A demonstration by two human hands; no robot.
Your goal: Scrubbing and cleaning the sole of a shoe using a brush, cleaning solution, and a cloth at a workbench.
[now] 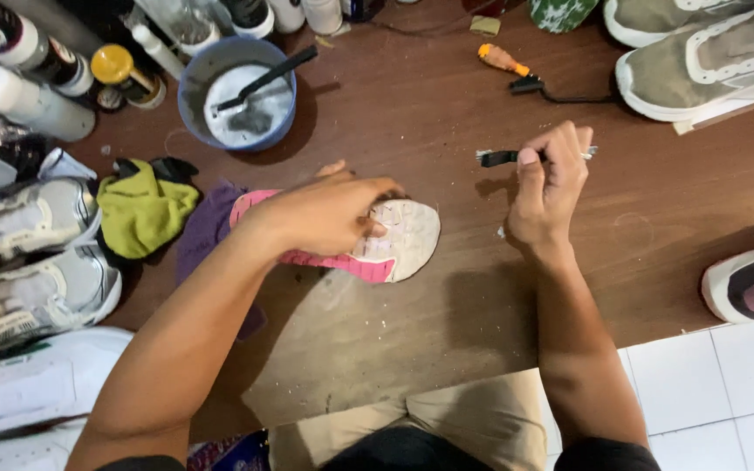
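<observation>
My left hand [325,214] presses down on a pink shoe [403,240] that lies sole-up on the brown wooden board [447,314], its pale sole facing me. My right hand [547,179] is raised to the right of the shoe and grips a small black brush [497,158], bristles pointing left. The brush is apart from the shoe, a short way above the board.
A blue bowl [194,74] with white paste and a black brush stands at the back. Bottles [28,100] crowd the back left. Green and purple cloths [146,214] lie left of the shoe. Grey sneakers [700,61] sit at the right, white ones [28,288] at the left, and an orange-handled tool [501,59] behind.
</observation>
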